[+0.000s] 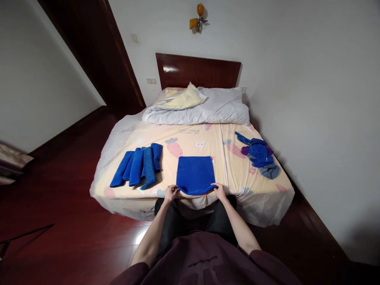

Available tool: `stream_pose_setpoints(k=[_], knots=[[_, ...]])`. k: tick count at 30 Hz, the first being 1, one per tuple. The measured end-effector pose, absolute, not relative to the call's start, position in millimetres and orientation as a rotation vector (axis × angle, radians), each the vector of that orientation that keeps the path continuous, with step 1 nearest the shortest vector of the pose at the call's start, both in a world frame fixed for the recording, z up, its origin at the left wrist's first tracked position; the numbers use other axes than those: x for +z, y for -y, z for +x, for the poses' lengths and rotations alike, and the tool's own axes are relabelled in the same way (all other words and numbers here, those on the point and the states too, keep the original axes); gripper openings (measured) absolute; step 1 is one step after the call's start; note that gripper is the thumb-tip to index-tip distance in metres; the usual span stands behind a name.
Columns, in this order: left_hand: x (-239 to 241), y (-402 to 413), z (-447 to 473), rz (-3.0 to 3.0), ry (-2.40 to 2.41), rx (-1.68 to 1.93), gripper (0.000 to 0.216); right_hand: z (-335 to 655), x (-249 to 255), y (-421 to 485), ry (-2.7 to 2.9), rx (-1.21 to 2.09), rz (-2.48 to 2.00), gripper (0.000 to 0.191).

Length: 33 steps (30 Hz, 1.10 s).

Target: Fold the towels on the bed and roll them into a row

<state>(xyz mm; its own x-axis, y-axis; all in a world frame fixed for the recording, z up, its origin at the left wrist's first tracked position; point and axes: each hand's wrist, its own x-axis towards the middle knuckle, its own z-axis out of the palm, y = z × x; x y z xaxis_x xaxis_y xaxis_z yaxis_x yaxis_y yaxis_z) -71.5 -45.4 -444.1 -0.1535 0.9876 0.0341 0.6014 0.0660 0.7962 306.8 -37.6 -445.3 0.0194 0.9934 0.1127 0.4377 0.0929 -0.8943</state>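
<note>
A blue towel (196, 174) lies spread on the bed in front of me, with a small white tag at its upper right corner. My left hand (171, 193) pinches its near left corner, and my right hand (219, 191) pinches the near right corner. Between the two hands the near edge is lifted and curls over, sagging in the middle. To the left lie several rolled or folded blue towels (136, 164) side by side. A loose heap of crumpled blue, purple and grey cloths (259, 154) rests at the right.
The bed (196, 138) has a peach sheet with carrot prints. A white quilt (219, 105) and a pale yellow cloth (185, 99) are bunched near the dark wooden headboard (198, 71). A wall stands close on the right. At the lower left, a thin black stand leg (28, 233) crosses the floor.
</note>
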Motion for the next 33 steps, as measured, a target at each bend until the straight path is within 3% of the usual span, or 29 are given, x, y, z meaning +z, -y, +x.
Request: stream_pose_setpoints(k=[4,9,13,22,33], knots=[[-442,46,-73,1.537,-1.854,0.880,0.026,308,-449,34,1.407,0.843,-1.443,0.019],[-441,47,-75,1.554,-1.883,0.848,0.033,312,-451,33,1.390,0.832,-1.450,0.044],[-438,50,-75,1.543,-1.866,0.847,0.035,312,-447,34,1.425,0.811,-1.437,0.052],[-430,53,-74,1.441,-1.794,0.903,0.043,310,-439,34,1.392,0.788,-1.467,0.056],[-428,55,-74,1.414,-1.800,0.928,0.037,312,-448,32,1.362,0.807,-1.487,0.048]])
